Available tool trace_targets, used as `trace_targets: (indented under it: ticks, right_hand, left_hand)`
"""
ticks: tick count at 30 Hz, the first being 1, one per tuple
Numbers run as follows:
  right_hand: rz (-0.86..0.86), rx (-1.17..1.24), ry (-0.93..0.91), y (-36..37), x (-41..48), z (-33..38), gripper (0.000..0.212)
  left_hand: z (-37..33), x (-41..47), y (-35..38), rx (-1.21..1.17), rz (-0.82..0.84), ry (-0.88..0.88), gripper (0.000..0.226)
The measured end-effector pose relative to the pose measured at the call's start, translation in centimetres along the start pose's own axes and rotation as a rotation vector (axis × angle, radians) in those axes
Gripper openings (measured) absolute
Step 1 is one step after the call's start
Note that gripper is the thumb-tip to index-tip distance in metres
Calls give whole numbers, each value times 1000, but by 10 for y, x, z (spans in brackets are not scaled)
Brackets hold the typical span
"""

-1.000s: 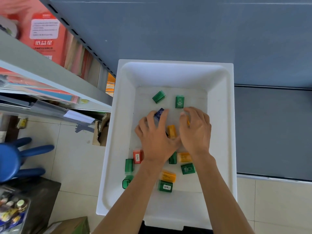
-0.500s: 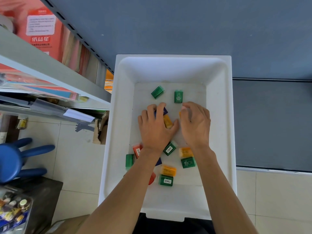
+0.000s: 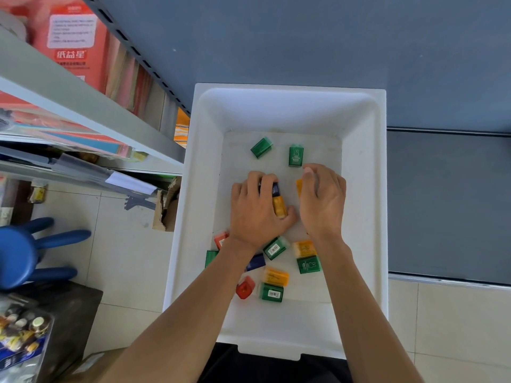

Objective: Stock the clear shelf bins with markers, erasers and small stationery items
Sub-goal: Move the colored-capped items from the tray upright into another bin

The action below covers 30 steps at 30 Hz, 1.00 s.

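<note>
Head view, left hand point(image 3: 255, 214) fingers point(image 3: 266, 178) curled over blue box point(image 3: 275, 188), white bin point(image 3: 287, 88)

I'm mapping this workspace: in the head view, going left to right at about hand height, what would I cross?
Blue stool → torn cardboard → white bin → left hand gripping a dark blue box → right hand gripping an orange box.

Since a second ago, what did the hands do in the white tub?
The left hand curled its fingers round the dark blue box, drawing it against the yellow box. The right hand stayed curled over an orange box; the far green bunny box stayed.
</note>
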State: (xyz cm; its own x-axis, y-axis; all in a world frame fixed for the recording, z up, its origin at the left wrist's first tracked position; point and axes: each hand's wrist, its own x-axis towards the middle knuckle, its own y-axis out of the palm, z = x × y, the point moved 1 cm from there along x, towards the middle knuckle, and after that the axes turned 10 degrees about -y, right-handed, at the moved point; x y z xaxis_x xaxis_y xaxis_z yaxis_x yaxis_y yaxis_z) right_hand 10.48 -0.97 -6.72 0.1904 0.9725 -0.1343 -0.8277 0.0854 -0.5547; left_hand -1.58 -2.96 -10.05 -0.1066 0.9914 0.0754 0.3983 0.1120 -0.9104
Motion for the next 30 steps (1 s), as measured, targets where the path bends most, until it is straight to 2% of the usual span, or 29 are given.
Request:
trace_targets:
  ticks: [4,7,12,15,19,21,25,28,30]
  right_hand:
    - [6,21,-12,-2,0,0,26]
    - [-25,97,-51,-8,-1,4,28]
    - [3,154,-77,-12,-3,11,32]
    - [37,176,-72,-16,-6,12,25]
    - [65,224,-63,-27,-16,20,22]
    - [77,229,-56,-34,-22,25,22]
    - [59,212,-91,-48,-43,34,22]
    - [-19,230,-96,-49,-68,42,23]
    - [-37,231,-108,-46,-81,50,23]
  left_hand:
    - [3,6,-2,-48,-20,36,50]
    - [1,13,-7,-130,20,35,45]
    - [-15,23,-31,-479,80,-239,34]
    - [-28,26,-41,-757,232,-461,29]
    - [-38,24,-57,-1266,453,-842,32]
    - [-39,20,-68,-1511,522,-968,29]
    - [-36,7,-86,-1859,715,-1027,32]
    - [-29,-4,-97,-1906,845,-1036,36]
    - [-27,-8,-104,-1893,867,-1046,37]
